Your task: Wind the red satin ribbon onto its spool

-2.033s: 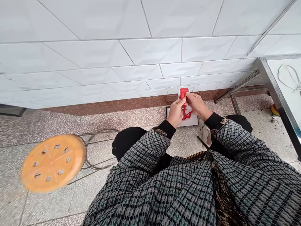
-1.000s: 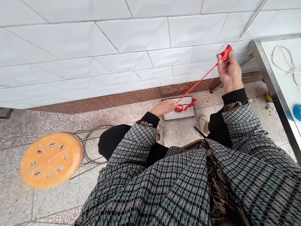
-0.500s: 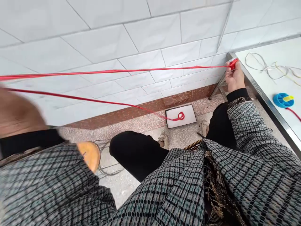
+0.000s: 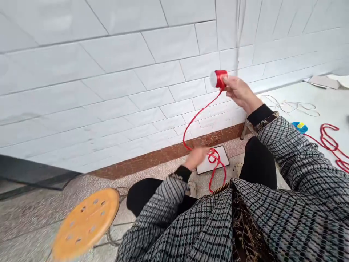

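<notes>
My right hand [image 4: 238,92] is raised in front of the tiled wall, gripping a red spool of ribbon [image 4: 219,78]. A slack red ribbon [image 4: 195,117] curves down from the spool to my left hand [image 4: 196,157], which is blurred and low near the floor, fingers closed on the ribbon. Below it, loose loops of the ribbon hang over a white tray [image 4: 215,165] on the floor between my feet.
An orange stool [image 4: 85,222] with holes stands at the lower left. A white table [image 4: 313,105] at the right carries a blue spool [image 4: 300,127], more red ribbon [image 4: 331,142] and pale cord [image 4: 289,106]. A brown skirting strip runs along the tiled wall.
My left hand swung back from far left down to the tray, so the taut ribbon went slack. My right hand lifted the spool up and left, away from the table edge.
</notes>
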A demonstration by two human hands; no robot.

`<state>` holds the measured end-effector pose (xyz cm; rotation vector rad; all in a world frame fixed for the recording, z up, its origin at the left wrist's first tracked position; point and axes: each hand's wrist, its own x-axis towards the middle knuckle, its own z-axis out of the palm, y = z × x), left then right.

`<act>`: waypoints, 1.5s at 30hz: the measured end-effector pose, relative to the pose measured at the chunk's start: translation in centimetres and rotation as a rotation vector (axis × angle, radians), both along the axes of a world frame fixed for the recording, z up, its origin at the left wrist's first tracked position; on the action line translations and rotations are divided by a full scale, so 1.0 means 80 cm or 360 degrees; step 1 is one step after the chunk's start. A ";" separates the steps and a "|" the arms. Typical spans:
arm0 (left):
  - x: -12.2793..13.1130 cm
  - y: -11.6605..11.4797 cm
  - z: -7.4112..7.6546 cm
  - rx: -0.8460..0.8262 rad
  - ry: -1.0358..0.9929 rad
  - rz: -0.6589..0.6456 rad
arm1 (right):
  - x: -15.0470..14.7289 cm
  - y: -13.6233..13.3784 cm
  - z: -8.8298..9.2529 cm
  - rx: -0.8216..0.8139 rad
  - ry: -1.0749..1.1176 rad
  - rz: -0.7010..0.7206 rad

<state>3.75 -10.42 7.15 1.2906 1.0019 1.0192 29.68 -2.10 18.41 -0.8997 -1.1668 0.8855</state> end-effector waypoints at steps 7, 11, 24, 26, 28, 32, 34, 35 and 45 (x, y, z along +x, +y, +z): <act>-0.029 0.082 0.054 0.0414 -0.0377 0.0628 | -0.097 -0.045 -0.049 -0.0048 -0.0164 0.0204; -0.030 0.074 0.069 0.0671 -0.0405 0.0617 | -0.110 -0.039 -0.070 -0.0081 -0.0165 0.0292; -0.045 0.167 -0.089 0.0747 -0.0091 0.0338 | -0.135 0.027 -0.166 -0.0462 -0.0124 0.0366; -0.051 0.173 -0.105 0.0835 0.0042 0.0255 | -0.137 0.037 -0.186 -0.0618 0.0009 0.0397; -0.060 0.179 -0.109 0.0918 0.0191 -0.0039 | -0.137 0.043 -0.201 -0.0751 0.0054 0.0491; -0.074 0.189 -0.095 0.1118 0.0449 -0.0535 | -0.131 0.045 -0.213 -0.0896 0.0110 0.0648; -0.076 0.190 -0.089 0.1088 0.0495 -0.0642 | -0.128 0.042 -0.212 -0.0978 0.0141 0.0678; -0.076 0.190 -0.087 0.1041 0.0483 -0.0680 | -0.126 0.039 -0.211 -0.1029 0.0157 0.0694; -0.063 0.178 -0.097 0.0584 0.0012 -0.0642 | -0.127 0.022 -0.204 -0.1219 0.0404 0.0867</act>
